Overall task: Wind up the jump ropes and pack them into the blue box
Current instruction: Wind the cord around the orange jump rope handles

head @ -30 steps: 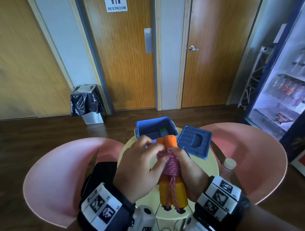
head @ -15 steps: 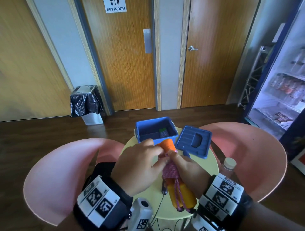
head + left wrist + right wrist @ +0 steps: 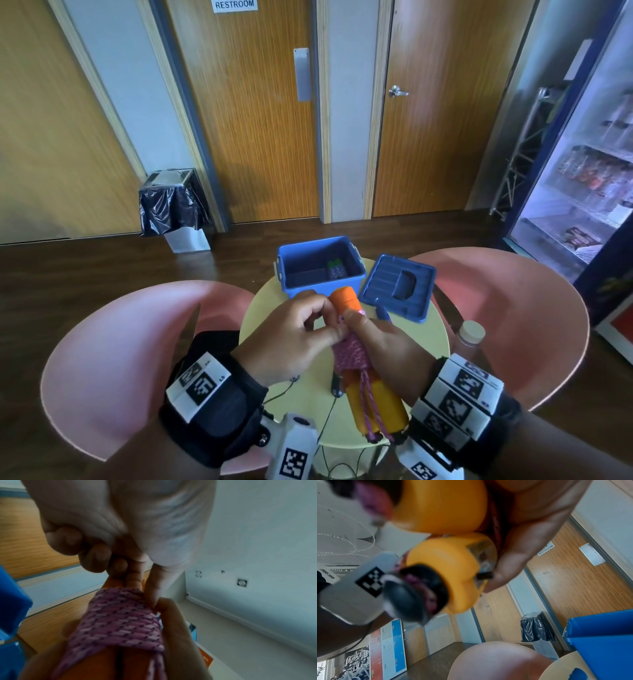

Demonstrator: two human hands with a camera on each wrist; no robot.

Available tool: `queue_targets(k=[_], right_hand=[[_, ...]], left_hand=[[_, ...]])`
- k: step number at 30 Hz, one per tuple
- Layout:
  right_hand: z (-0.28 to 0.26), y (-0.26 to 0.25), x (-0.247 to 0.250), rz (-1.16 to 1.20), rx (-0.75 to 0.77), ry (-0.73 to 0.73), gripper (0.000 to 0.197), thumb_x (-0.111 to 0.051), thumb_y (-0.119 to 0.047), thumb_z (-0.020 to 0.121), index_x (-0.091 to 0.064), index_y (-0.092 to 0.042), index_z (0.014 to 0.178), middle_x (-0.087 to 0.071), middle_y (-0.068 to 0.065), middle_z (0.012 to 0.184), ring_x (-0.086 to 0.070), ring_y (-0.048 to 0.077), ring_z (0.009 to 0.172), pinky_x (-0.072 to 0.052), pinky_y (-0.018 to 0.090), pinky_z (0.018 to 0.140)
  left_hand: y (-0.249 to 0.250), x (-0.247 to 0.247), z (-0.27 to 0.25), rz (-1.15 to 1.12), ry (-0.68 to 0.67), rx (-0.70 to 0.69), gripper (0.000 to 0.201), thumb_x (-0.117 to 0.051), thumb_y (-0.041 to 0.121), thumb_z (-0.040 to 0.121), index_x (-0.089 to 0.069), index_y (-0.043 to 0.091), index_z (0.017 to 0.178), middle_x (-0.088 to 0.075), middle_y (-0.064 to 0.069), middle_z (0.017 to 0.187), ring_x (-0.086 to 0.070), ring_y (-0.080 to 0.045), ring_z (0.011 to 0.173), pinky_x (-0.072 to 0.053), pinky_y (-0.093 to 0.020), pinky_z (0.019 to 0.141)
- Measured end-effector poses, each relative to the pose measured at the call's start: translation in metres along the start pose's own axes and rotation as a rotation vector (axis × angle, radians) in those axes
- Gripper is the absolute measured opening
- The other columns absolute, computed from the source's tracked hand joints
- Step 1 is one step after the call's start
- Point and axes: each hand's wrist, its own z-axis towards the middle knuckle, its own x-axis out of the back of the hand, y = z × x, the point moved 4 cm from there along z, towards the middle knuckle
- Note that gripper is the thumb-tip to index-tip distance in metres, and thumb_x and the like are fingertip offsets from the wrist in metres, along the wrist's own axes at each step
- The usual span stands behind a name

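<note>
Your right hand (image 3: 383, 346) grips the orange handles (image 3: 375, 404), wound in pink rope (image 3: 351, 353), above the counter's (image 3: 274, 308) middle. Your left hand (image 3: 291, 339) pinches the rope's top turn. The blue box (image 3: 320, 274) sits open at the far edge, its lid (image 3: 397, 287) beside it.

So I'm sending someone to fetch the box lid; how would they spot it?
On the round yellow table between the two pink chairs, look right of the open blue box. The blue lid lies flat beside it, ribbed with a recessed handle slot, unlike the deep box.
</note>
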Motion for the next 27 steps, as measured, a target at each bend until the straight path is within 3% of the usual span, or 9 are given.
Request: queue_targets(k=[5, 9, 14, 15, 18, 19, 22, 25, 27], right_hand=[[0.004, 0.005, -0.003, 0.006, -0.042, 0.013, 0.060, -0.043, -0.050, 0.099, -0.070, 0.003, 0.093, -0.072, 0.023, 0.079, -0.070, 0.044, 0.074, -0.060, 0.047, 0.073], [0.008, 0.004, -0.004, 0.037, -0.063, 0.044, 0.055, -0.046, -0.048, 0.098, -0.071, -0.001, 0.088, -0.072, 0.022, 0.076, -0.069, 0.039, 0.071, -0.059, 0.051, 0.075], [0.009, 0.000, -0.010, 0.068, -0.055, 0.015, 0.058, -0.059, -0.071, 0.078, -0.075, -0.017, 0.093, -0.074, 0.017, 0.092, -0.071, 0.032, 0.087, -0.056, 0.054, 0.086], [0.008, 0.001, -0.011, 0.125, -0.061, -0.014, 0.061, -0.059, -0.069, 0.077, -0.075, -0.014, 0.095, -0.073, 0.018, 0.088, -0.071, 0.033, 0.082, -0.057, 0.052, 0.081], [0.001, -0.001, -0.014, 0.410, -0.117, -0.130, 0.043, -0.056, -0.038, 0.088, -0.066, 0.002, 0.101, -0.064, 0.021, 0.071, -0.063, 0.031, 0.059, -0.057, 0.039, 0.056], [-0.003, -0.005, -0.015, 0.455, -0.134, -0.162, 0.039, -0.057, -0.032, 0.084, -0.063, 0.003, 0.101, -0.061, 0.021, 0.068, -0.061, 0.030, 0.056, -0.055, 0.037, 0.053], [-0.003, -0.006, -0.013, 0.461, -0.172, -0.186, 0.046, -0.057, -0.029, 0.064, -0.062, 0.002, 0.099, -0.056, 0.020, 0.069, -0.057, 0.031, 0.058, -0.051, 0.039, 0.059], [-0.003, -0.004, -0.009, 0.470, -0.204, -0.164, 0.047, -0.055, -0.028, 0.062, -0.060, 0.003, 0.096, -0.055, 0.021, 0.070, -0.055, 0.031, 0.058, -0.049, 0.040, 0.063], [-0.003, -0.004, -0.007, 0.478, -0.209, -0.140, 0.044, -0.055, -0.028, 0.065, -0.060, 0.004, 0.096, -0.054, 0.021, 0.071, -0.055, 0.031, 0.059, -0.048, 0.040, 0.063]], left_hand=[[0.000, 0.000, 0.002, 0.133, -0.012, -0.001, 0.036, -0.063, 0.056, 0.071, -0.053, 0.021, 0.072, -0.050, 0.005, 0.080, -0.048, -0.016, 0.071, -0.038, -0.024, 0.064], [0.006, 0.000, 0.004, 0.178, 0.058, -0.037, 0.028, -0.074, 0.033, 0.084, -0.052, 0.022, 0.071, -0.047, 0.009, 0.079, -0.046, -0.007, 0.069, -0.035, -0.017, 0.064], [0.015, -0.002, -0.001, 0.171, 0.163, -0.132, 0.027, -0.074, 0.026, 0.086, -0.052, 0.024, 0.070, -0.045, 0.010, 0.072, -0.047, -0.010, 0.068, -0.034, -0.016, 0.062], [0.017, -0.002, -0.002, 0.159, 0.156, -0.146, 0.026, -0.074, 0.023, 0.086, -0.052, 0.023, 0.071, -0.045, 0.012, 0.071, -0.047, -0.008, 0.068, -0.033, -0.015, 0.062], [0.019, -0.003, -0.003, 0.143, 0.126, -0.167, 0.024, -0.074, 0.017, 0.085, -0.054, 0.021, 0.074, -0.045, 0.013, 0.071, -0.047, -0.005, 0.068, -0.034, -0.012, 0.062], [0.020, -0.003, -0.003, 0.137, 0.120, -0.168, 0.023, -0.075, 0.016, 0.085, -0.055, 0.022, 0.074, -0.044, 0.012, 0.070, -0.046, -0.006, 0.067, -0.034, -0.012, 0.062], [0.021, -0.002, -0.001, 0.111, 0.067, -0.154, 0.020, -0.074, 0.019, 0.085, -0.057, 0.023, 0.076, -0.047, 0.011, 0.070, -0.046, -0.005, 0.067, -0.036, -0.014, 0.062], [0.019, -0.001, 0.002, 0.062, 0.026, -0.123, 0.008, -0.067, 0.030, 0.084, -0.061, 0.026, 0.082, -0.055, 0.010, 0.070, -0.050, -0.004, 0.065, -0.044, -0.025, 0.063], [0.019, -0.001, 0.003, 0.066, 0.071, -0.150, 0.003, -0.066, 0.026, 0.085, -0.064, 0.026, 0.088, -0.060, 0.009, 0.074, -0.055, -0.007, 0.067, -0.048, -0.027, 0.064]])
